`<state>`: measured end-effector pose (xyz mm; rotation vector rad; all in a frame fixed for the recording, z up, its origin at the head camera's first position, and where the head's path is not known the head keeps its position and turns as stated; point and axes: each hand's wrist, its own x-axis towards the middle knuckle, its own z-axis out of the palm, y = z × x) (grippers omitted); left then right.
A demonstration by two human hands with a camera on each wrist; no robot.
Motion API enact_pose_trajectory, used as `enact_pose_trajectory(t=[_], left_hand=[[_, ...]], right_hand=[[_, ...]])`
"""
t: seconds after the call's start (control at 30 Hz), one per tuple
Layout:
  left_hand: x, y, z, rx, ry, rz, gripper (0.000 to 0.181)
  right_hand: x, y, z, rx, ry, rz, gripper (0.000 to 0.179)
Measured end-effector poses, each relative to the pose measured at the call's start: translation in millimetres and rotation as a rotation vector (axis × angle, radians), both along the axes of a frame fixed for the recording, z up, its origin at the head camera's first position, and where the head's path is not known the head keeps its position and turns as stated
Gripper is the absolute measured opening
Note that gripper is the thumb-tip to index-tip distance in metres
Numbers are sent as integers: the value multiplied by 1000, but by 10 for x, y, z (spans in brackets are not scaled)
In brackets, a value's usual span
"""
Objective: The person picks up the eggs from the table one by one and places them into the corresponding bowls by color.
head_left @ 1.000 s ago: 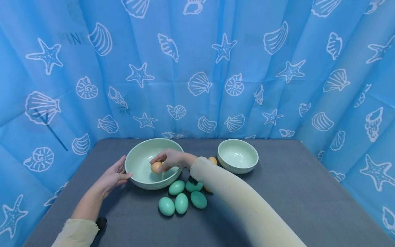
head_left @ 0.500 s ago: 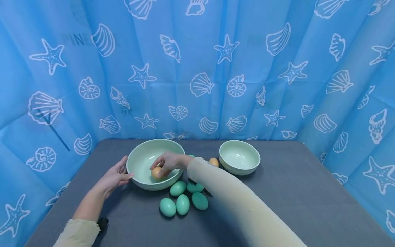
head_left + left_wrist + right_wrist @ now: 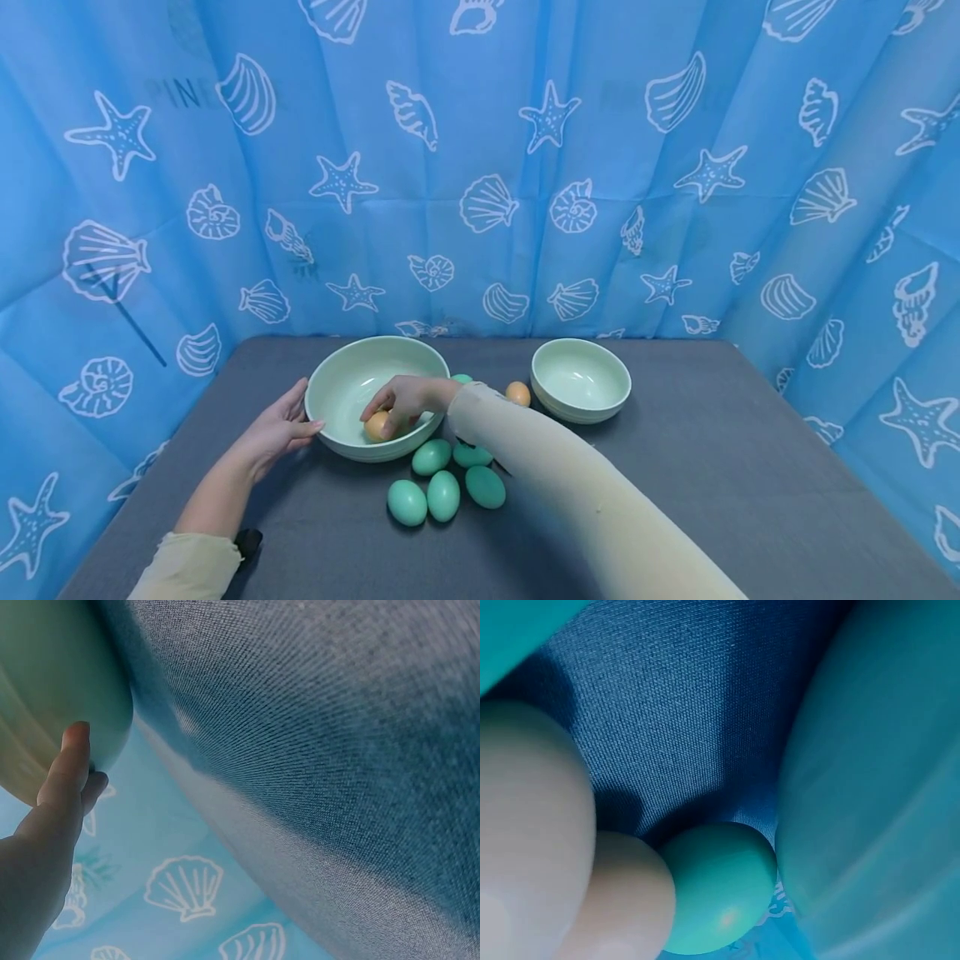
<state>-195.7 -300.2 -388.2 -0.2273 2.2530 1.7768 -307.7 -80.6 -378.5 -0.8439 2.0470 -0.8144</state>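
My right hand (image 3: 408,398) reaches into the large pale green bowl (image 3: 330,385), pinching a brown egg (image 3: 376,427) low inside it, near its front wall. Against the bowl's left outer side rests my left hand (image 3: 272,433); its fingers are fairly straight, and the left wrist view shows them touching the bowl's outside (image 3: 64,682). Several green eggs (image 3: 442,496) lie on the cloth in front of the bowl and to its right. Another brown egg (image 3: 517,393) shows behind my right sleeve, which hides part of the group. From the right wrist, a green egg (image 3: 720,889) appears beside pale brown ones (image 3: 626,900).
A smaller pale green bowl (image 3: 577,383) stands at the back right with nothing seen inside. Grey cloth (image 3: 720,467) covers the table. A blue curtain (image 3: 495,250) with shell and starfish prints hangs behind and at both sides.
My right hand has lowered slightly into the large bowl with the brown egg. The left hand stays at the bowl's side.
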Motion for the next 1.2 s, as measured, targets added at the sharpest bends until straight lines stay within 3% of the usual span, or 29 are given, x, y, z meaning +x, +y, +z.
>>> enact_pose_trajectory(t=[0.47, 0.9, 1.2], left_hand=[[2, 27, 37, -20, -12, 17, 94], [-7, 29, -14, -35, -13, 6, 93], [11, 27, 0, -28, -10, 13, 93]], right_hand=[[18, 23, 48, -12, -12, -38, 38], [61, 94, 78, -11, -14, -57, 40], [67, 213, 201, -53, -46, -73, 44]])
